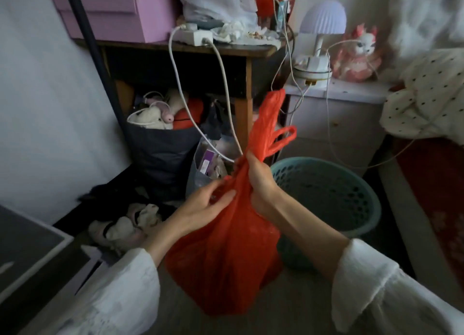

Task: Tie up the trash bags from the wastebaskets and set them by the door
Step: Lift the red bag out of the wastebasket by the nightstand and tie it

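A full red plastic trash bag hangs in front of me at the centre of the head view. My right hand grips its gathered neck, and the two handle loops stick up above that fist. My left hand pinches the bag's upper side just below the neck. A teal perforated wastebasket stands on the floor right behind the bag, with no bag showing inside it.
A dark wooden table with a pink box, power strip and hanging white cables stands ahead. Under it sit a dark bag of plush toys and a clear bag of rubbish. A white nightstand and bedding lie at the right.
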A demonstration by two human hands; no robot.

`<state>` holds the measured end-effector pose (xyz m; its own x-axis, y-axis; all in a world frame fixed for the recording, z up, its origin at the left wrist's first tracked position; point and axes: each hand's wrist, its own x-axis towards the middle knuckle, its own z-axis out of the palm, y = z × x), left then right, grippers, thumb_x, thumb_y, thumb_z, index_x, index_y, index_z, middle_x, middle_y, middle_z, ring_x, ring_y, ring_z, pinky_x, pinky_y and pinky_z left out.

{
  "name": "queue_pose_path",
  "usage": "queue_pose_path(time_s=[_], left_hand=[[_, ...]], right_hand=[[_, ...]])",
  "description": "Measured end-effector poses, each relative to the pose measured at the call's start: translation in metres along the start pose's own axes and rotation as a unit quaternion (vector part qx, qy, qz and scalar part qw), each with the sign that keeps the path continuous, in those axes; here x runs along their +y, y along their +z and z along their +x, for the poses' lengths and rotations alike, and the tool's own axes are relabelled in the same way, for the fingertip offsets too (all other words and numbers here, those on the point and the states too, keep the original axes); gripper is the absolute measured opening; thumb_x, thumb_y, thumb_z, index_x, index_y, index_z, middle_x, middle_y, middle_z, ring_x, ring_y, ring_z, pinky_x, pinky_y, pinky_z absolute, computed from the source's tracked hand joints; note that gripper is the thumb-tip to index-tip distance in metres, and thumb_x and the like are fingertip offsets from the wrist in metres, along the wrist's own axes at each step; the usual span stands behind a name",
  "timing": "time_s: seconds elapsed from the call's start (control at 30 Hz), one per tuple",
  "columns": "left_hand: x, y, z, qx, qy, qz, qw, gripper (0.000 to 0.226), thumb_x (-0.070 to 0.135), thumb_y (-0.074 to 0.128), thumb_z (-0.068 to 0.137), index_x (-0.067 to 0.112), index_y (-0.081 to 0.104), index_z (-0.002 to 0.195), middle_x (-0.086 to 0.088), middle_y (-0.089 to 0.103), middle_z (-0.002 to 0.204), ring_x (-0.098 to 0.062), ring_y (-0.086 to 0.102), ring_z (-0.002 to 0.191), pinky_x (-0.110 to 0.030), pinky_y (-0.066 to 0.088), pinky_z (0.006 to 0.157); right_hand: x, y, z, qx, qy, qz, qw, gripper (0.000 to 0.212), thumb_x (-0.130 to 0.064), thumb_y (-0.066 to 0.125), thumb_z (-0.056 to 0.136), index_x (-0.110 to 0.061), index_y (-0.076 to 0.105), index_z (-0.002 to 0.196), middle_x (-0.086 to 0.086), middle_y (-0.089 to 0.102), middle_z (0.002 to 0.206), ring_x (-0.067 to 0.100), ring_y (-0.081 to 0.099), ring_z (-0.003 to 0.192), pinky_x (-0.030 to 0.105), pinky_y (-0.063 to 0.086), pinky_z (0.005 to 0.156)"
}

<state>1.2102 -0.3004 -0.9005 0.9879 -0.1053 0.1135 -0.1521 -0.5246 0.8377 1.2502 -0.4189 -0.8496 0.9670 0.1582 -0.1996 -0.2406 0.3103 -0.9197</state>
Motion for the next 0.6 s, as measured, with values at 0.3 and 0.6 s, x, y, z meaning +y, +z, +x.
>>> queue_pose_path(time_s=[0.3, 0.6], left_hand=[[-0.074, 0.079, -0.007, 0.018, -0.066, 0.030, 0.997, 0.039, 0.021, 0.072, 0.073, 0.011, 0.057, 0.108, 0.001, 0.064, 0.105, -0.014, 0.061, 0.098, -0.010, 0.043, 0.077], [-0.096, 0.076, -0.001, 0.177, -0.207, -0.199, 0.941, 0.016, 0.009, 0.054, 0.084, 0.022, 0.063, 0.078, -0.008, 0.065, 0.081, -0.017, 0.058, 0.075, -0.029, 0.045, 0.071]], right_hand=[[0.100, -0.055, 0.015, 0.033, 0.068, -0.013, 0.997, 0.035, -0.034, 0.037, 0.097, -0.013, 0.056, 0.075, -0.008, 0.060, 0.040, 0.001, 0.056, 0.037, 0.013, 0.043, 0.039], [0.120, -0.105, 0.036, -0.060, -0.133, -0.466, 0.873, 0.028, -0.027, 0.068, 0.080, -0.008, 0.067, 0.101, 0.010, 0.067, 0.098, 0.019, 0.059, 0.096, 0.027, 0.042, 0.093]])
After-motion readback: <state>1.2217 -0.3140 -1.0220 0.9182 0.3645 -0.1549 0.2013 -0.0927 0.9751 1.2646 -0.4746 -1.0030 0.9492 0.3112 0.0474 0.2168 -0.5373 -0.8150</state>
